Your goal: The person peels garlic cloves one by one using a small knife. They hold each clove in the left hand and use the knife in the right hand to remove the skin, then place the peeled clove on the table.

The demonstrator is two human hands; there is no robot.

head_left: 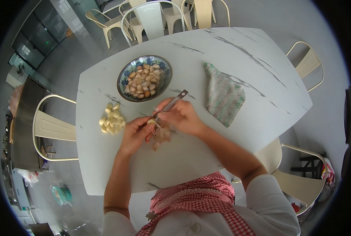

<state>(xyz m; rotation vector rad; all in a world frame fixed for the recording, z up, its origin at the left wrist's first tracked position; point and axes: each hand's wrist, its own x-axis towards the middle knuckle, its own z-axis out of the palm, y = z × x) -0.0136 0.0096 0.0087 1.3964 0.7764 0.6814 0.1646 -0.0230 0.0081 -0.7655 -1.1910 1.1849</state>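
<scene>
My left hand (pixel 137 131) pinches a garlic clove (pixel 151 121) between thumb and fingers. In my right hand (pixel 179 116) is a small tool with a metal handle (pixel 173 103), perhaps a peeler or paring knife; its working end meets the clove and is partly hidden by my fingers. Thin garlic skins (pixel 163 135) lie on the marbled table (pixel 104 171) under and beside my hands. Left of my left hand is a pile of peeled garlic cloves (pixel 112 120). Beyond my hands, a blue patterned bowl (pixel 166 84) holds many unpeeled garlic cloves (pixel 143 82).
A grey and green cloth (pixel 225 97) lies on the table to the right of my hands. Cream metal chairs (pixel 55 125) stand around the table, one close at the right front (pixel 299 183). A dark cabinet (pixel 27 126) stands at the far left.
</scene>
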